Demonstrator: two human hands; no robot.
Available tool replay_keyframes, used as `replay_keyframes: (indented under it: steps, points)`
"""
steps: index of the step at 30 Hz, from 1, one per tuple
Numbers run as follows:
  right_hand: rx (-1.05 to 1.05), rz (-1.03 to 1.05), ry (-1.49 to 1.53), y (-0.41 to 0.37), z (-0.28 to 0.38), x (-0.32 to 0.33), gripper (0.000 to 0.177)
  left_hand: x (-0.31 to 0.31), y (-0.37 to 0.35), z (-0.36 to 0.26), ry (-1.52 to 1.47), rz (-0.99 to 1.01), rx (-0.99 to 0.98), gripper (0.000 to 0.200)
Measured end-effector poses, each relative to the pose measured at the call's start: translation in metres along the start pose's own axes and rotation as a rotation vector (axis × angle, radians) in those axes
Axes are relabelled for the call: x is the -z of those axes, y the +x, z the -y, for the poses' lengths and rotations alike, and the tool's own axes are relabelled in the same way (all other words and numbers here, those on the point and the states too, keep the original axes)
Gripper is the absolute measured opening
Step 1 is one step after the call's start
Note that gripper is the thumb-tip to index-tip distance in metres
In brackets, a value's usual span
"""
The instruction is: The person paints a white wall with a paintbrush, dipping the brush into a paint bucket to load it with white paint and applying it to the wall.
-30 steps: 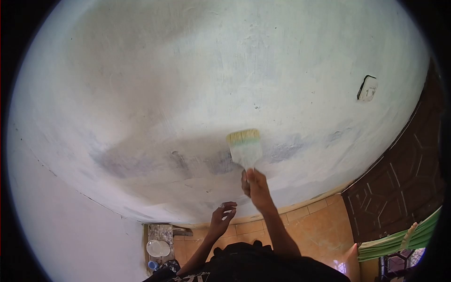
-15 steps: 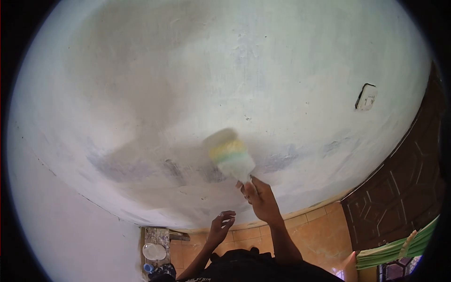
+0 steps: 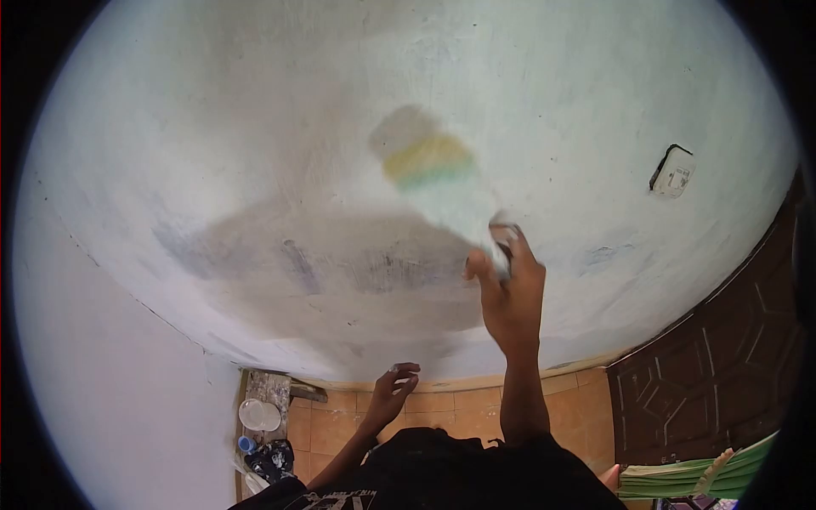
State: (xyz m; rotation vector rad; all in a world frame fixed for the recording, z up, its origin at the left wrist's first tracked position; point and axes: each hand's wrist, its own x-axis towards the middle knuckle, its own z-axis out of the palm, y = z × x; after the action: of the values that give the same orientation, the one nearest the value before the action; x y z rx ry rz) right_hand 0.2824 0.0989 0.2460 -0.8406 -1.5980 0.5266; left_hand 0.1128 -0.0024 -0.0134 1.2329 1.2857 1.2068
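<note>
My right hand (image 3: 514, 297) is closed around the handle of a wide paintbrush (image 3: 433, 167), which reaches up and left across the wall (image 3: 544, 110). The brush has a yellow end, a pale green band and a whitish body, all smeared by motion. Its grey shadow falls on the wall just past the yellow end. Lower down, my left hand (image 3: 392, 394) hovers before the foot of the wall with loosely bent fingers held apart and nothing in them. Pale smears mark its fingertips.
A white switch plate (image 3: 673, 172) sits on the wall at right. Beyond it is a dark panelled door (image 3: 705, 374), with a green curtain (image 3: 680, 480) below. At lower left, a stained bench (image 3: 270, 387) bears a white lid-like disc (image 3: 259, 415) and a blue cup (image 3: 246, 444). Orange tiles (image 3: 433, 408) cover the floor.
My right hand has moved up and slightly right, carrying the paintbrush higher on the wall. My left hand stays low, almost in the same place. The view has shifted slightly.
</note>
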Motion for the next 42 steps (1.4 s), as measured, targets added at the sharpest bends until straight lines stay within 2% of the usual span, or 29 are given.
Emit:
replay_keyframes:
  steps: [3,4,8,14,18,21,23,26,31,33,35,37,40,42]
  points:
    - [-0.274,0.141,-0.053,0.014,-0.007,0.0,0.039,-0.015,-0.001,-0.004,-0.004,-0.002,-0.012,0.022]
    - [-0.264,0.174,0.037,0.012,-0.013,0.001,0.045,-0.019,-0.002,-0.003,-0.01,-0.008,-0.014,0.023]
    - [-0.279,0.256,0.223,-0.024,-0.061,-0.015,0.043,-0.03,-0.011,0.0,-0.035,-0.042,0.002,0.023]
    - [-0.293,0.287,0.511,0.009,-0.013,-0.002,0.039,-0.032,-0.017,0.005,-0.052,-0.063,0.013,0.022]
    - [-0.354,0.288,0.536,0.015,-0.023,-0.011,0.041,-0.029,-0.013,-0.002,-0.021,-0.097,0.002,0.022]
    - [-0.344,0.262,0.534,-0.031,-0.079,-0.038,0.042,-0.027,-0.007,-0.001,-0.048,-0.134,-0.019,0.021]
    - [-0.367,0.279,0.53,-0.065,-0.09,-0.043,0.043,-0.026,-0.007,0.003,-0.061,-0.149,-0.02,0.021]
    - [-0.399,0.26,0.576,-0.078,-0.085,-0.048,0.042,-0.026,-0.008,0.007,-0.065,-0.171,-0.029,0.02]
    - [-0.275,0.278,0.614,-0.018,-0.04,-0.036,0.04,-0.028,-0.01,0.002,-0.036,-0.156,-0.003,0.022]
    - [-0.295,0.294,0.612,-0.012,-0.042,-0.037,0.039,-0.029,-0.007,0.002,-0.031,-0.15,-0.013,0.022]
    - [-0.299,0.263,0.595,-0.028,-0.06,-0.045,0.039,-0.03,-0.005,0.004,-0.027,-0.145,-0.024,0.023]
    - [-0.417,0.306,0.61,-0.06,-0.083,-0.048,0.04,-0.03,-0.002,0.005,-0.062,-0.149,-0.038,0.023]
    - [-0.519,0.321,0.613,-0.093,-0.077,-0.047,0.04,-0.03,-0.004,0.004,-0.061,-0.156,-0.047,0.023]
    - [-0.409,0.293,0.617,-0.085,-0.074,-0.047,0.04,-0.028,-0.004,0.003,-0.057,-0.158,-0.051,0.023]
